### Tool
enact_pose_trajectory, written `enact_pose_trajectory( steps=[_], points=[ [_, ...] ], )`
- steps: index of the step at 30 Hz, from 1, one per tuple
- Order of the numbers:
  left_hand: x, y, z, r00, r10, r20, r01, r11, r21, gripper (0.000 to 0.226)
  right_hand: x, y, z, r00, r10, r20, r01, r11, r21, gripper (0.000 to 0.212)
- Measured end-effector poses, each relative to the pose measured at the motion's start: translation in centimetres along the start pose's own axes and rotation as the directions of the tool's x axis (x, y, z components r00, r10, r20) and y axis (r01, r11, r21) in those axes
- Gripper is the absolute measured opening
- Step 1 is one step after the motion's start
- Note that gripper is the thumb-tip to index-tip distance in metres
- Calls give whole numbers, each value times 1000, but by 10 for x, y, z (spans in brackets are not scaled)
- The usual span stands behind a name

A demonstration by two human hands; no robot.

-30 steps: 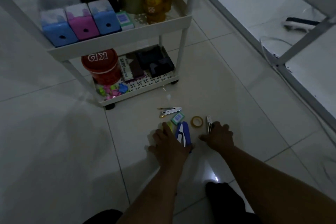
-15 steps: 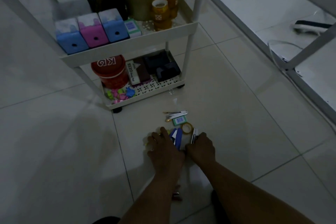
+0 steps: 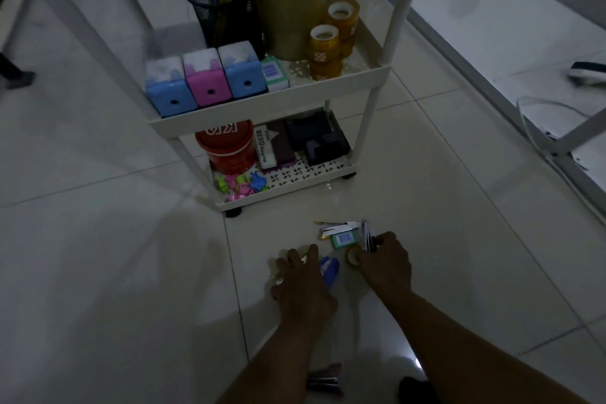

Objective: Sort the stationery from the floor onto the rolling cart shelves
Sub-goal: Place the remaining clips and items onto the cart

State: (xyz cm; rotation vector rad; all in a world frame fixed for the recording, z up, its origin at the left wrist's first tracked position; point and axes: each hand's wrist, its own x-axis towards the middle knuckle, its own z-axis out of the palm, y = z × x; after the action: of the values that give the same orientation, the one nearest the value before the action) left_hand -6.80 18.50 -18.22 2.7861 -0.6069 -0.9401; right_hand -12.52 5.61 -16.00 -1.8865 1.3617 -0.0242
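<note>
On the floor tiles, my left hand [image 3: 301,285] lies over the rear of a blue stapler [image 3: 330,267], fingers curled round it; something yellow-green peeks out beneath the fingertips. My right hand [image 3: 386,264] pinches a slim dark-and-silver cutter [image 3: 367,234], tilted up off the floor. Its fingers also touch a small tape ring [image 3: 352,257]. Just beyond lie a green-and-white staple box [image 3: 343,238] and a silver clip [image 3: 334,226]. The white rolling cart [image 3: 269,106] stands behind them, and its lower shelf [image 3: 288,188] faces me.
The middle shelf holds three sharpener boxes [image 3: 206,82], a mesh pen cup [image 3: 223,16] and tape rolls [image 3: 324,49]. The lower one carries a red tub [image 3: 226,149], a stamp-pad box and a black punch [image 3: 323,141]. A white frame leg [image 3: 580,131] and cable are on the right. Dark items [image 3: 323,380] lie near my knees.
My right hand has taken up the cutter and shifted right and forward beside the tape ring. My left hand has slid onto the blue stapler. My view has tilted up toward the cart.
</note>
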Motion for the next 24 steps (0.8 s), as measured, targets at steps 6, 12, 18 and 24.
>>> enact_pose_trajectory(
  steps=[6, 12, 18, 24],
  points=[
    [3, -1, -6, 998, -14, 63, 13, 1000, 17, 121, 6, -6, -5, 992, 61, 108, -71, 994, 85, 28],
    [14, -2, -19, 989, -72, 129, 68, 997, 38, 115, 7, -17, 0, 967, 24, 255, -48, 995, 89, 21],
    [28, -11, -44, 945, -130, 299, 156, 986, -65, 126, 11, -33, -2, 932, 48, 360, -75, 995, 61, 16],
    [41, -18, -54, 915, -143, 376, 237, 947, -218, 114, 17, -38, 3, 898, 87, 432, -99, 995, 6, 38]
  ],
)
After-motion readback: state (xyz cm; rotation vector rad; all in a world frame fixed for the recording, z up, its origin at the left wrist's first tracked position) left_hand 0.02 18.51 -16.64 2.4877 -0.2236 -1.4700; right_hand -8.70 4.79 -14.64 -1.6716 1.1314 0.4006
